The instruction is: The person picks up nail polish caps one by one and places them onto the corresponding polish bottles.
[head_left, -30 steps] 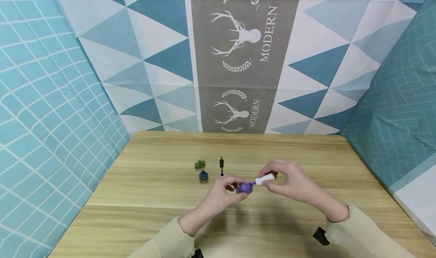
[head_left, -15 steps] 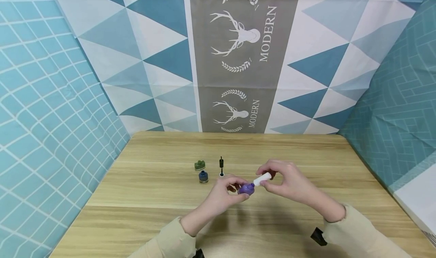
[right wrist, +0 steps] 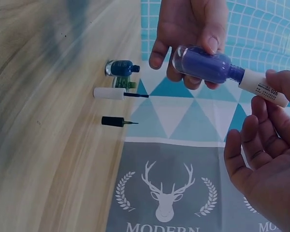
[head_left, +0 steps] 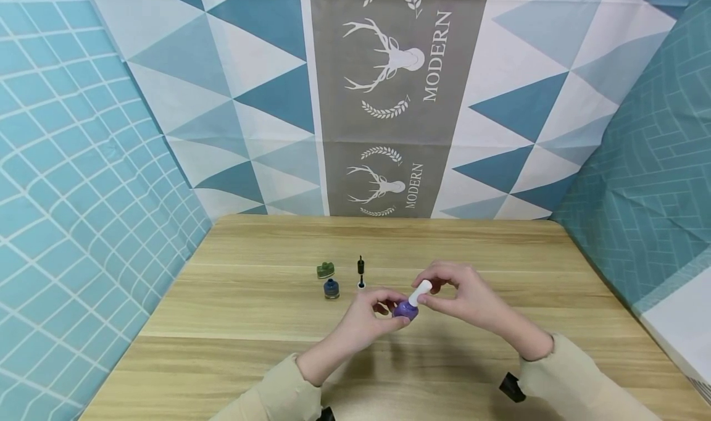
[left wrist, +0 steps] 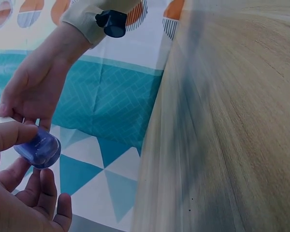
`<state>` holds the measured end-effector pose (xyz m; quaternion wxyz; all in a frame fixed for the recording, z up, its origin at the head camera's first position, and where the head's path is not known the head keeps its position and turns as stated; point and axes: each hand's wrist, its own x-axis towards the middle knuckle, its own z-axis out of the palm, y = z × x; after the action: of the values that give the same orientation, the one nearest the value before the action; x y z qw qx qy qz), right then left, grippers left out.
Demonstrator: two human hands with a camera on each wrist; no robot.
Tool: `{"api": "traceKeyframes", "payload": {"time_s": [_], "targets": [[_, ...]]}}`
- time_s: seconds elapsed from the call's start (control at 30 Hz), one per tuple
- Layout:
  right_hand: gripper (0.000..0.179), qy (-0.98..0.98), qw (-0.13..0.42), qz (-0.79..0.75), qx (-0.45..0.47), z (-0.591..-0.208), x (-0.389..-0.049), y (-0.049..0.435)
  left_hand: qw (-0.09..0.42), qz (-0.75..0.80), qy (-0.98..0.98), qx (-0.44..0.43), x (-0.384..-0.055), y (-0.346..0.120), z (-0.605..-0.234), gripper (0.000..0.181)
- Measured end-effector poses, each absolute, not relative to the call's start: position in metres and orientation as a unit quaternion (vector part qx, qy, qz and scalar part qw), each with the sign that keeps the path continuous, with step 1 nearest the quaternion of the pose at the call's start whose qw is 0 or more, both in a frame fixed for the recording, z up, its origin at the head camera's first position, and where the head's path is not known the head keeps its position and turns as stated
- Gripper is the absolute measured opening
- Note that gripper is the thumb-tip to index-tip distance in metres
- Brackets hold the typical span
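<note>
Left grip [head_left: 368,318] pinches purple bottle [right wrist: 200,64]; right grip [head_left: 462,294], cap [right wrist: 262,88]

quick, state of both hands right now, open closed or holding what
Left hand: closed, holding the purple nail polish bottle.
Right hand: closed, pinching the white cap.

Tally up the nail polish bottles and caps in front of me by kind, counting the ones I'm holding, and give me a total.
Nail polish bottles: 3 (purple bottle, blue bottle, green bottle)
Nail polish caps: 3 (held white cap, freestanding white cap, black cap)
Total: 6
</note>
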<state>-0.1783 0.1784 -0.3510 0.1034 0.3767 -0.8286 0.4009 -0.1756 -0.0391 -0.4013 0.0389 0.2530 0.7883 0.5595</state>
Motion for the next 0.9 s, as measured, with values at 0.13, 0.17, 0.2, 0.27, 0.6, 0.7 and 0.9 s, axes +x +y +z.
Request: {"api": "traceKeyframes", "payload": {"time_s": [0.13,0.17,0.2,0.27,0.6,0.7,0.9], "targets": [[0.024,-0.818,0.100,0.417,0.384,-0.355,-0.181,0.178,0.042,0.562,0.787,0.251,-0.176,-0.038,-0.401,0.027],[0.024,-0.814,0.098,0.422,0.386,-0.356,-0.181,0.178,0.043,0.563,0.787,0.251,-0.176,-0.038,-0.401,0.027],[0.024,-0.812,0.096,0.428,0.385,-0.357,-0.182,0.178,0.044,0.563,0.786,0.251,-0.176,-0.038,-0.402,0.027],[0.025,-0.807,0.094,0.436,0.387,-0.359,-0.183,0.177,0.045,0.566,0.784,0.251,-0.176,-0.037,-0.402,0.027],[0.016,-0.801,0.095,0.456,0.377,-0.338,-0.169,0.164,0.049,0.576,0.780,0.241,-0.177,-0.035,-0.403,0.028],[0.015,-0.806,0.096,0.456,0.364,-0.336,-0.168,0.161,0.048,0.578,0.780,0.236,-0.177,-0.035,-0.404,0.028],[0.013,-0.823,0.099,0.452,0.330,-0.333,-0.167,0.158,0.051,0.585,0.779,0.220,-0.178,-0.033,-0.404,0.027]]}}
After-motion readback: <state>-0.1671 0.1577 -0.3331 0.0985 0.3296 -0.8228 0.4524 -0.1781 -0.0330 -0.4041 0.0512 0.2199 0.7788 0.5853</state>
